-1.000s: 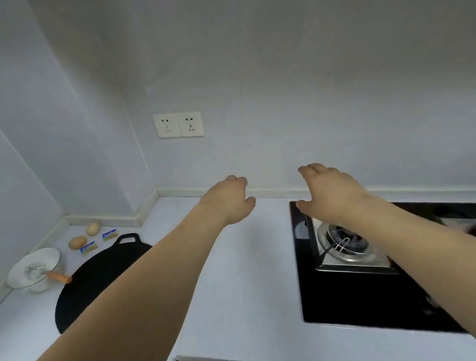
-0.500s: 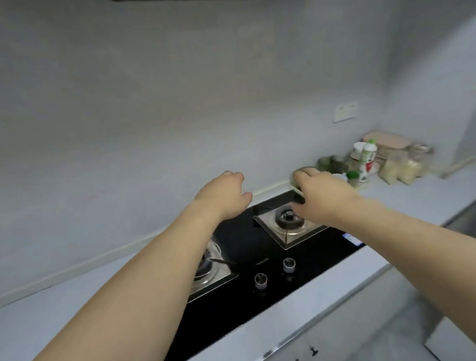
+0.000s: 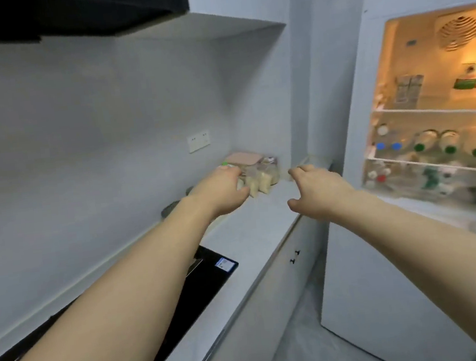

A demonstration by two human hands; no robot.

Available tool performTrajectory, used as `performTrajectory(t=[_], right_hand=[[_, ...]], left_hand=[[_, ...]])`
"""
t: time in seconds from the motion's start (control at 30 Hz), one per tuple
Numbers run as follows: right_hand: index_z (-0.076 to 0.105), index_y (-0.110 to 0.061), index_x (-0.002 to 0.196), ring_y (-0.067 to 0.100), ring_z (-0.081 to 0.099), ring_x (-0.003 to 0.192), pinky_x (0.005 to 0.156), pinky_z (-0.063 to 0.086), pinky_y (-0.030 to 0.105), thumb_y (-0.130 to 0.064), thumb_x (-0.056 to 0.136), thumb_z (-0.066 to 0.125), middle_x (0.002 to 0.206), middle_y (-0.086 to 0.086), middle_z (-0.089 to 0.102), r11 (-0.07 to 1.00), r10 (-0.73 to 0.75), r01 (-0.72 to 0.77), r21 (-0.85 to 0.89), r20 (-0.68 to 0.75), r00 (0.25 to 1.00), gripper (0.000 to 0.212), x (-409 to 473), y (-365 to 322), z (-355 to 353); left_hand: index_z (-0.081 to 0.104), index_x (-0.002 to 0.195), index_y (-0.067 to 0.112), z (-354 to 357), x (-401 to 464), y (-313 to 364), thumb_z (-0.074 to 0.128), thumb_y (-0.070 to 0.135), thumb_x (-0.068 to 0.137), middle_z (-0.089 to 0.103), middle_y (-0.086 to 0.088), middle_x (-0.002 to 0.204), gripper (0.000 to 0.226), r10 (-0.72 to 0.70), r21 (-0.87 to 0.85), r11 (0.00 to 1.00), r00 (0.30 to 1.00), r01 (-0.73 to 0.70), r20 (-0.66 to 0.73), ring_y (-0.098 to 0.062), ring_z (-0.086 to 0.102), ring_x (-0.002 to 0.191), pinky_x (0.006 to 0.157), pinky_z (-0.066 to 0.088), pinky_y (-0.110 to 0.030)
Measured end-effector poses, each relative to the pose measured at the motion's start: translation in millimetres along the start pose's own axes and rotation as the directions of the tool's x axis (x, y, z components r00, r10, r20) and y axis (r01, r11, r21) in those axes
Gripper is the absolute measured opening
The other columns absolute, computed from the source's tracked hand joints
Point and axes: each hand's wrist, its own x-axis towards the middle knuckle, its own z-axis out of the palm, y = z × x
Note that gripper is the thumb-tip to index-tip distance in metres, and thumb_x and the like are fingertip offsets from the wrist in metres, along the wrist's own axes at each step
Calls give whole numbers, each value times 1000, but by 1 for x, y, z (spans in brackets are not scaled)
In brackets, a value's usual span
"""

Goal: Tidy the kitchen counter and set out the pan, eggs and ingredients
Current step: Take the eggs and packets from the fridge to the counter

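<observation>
An open fridge [image 3: 437, 135] is glowing at the right, its shelves holding bottles [image 3: 432, 140] lying on their sides. The white counter [image 3: 253, 225] is running toward the corner, where clear bags of pale ingredients [image 3: 260, 182] are sitting below a pink-lidded box [image 3: 242, 158]. The left hand [image 3: 222, 192] is hovering just beside the bags, fingers loosely curled, grasping nothing. The right hand [image 3: 317, 191] is hanging relaxed and empty above the counter.
</observation>
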Motion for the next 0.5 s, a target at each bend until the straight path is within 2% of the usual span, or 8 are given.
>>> performTrajectory(t=[0.1, 0.33, 0.5], right_hand=[[38, -11, 137, 32, 47, 121, 96, 44, 41, -37, 88, 52, 138, 9, 43, 996, 92, -92, -9, 14, 996, 57, 1, 47, 1], [40, -11, 136, 31, 44, 126, 98, 43, 40, -36, 87, 53, 140, 9, 44, 963, 266, -268, -42, -38, 963, 57, 10, 132, 4], [42, -13, 134, 30, 49, 118, 90, 47, 40, -34, 86, 51, 133, 8, 48, 897, 438, -440, -32, -67, 897, 53, 29, 193, 8]], left_hand=[[52, 126, 10, 15, 36, 37, 45, 33, 95, 52, -11, 132, 40, 80, -33, 996, 996, -79, 27, -28, 48, 120, 97, 41, -34], [41, 141, 13, 45, 120, 105, 46, 37, 95, 44, -9, 143, 52, 256, -54, 966, 964, -253, 76, -25, 41, 131, 107, 35, -35], [43, 140, 12, 67, 196, 159, 47, 36, 96, 44, -9, 143, 50, 449, -95, 893, 889, -440, 96, -26, 44, 129, 105, 38, -38]])
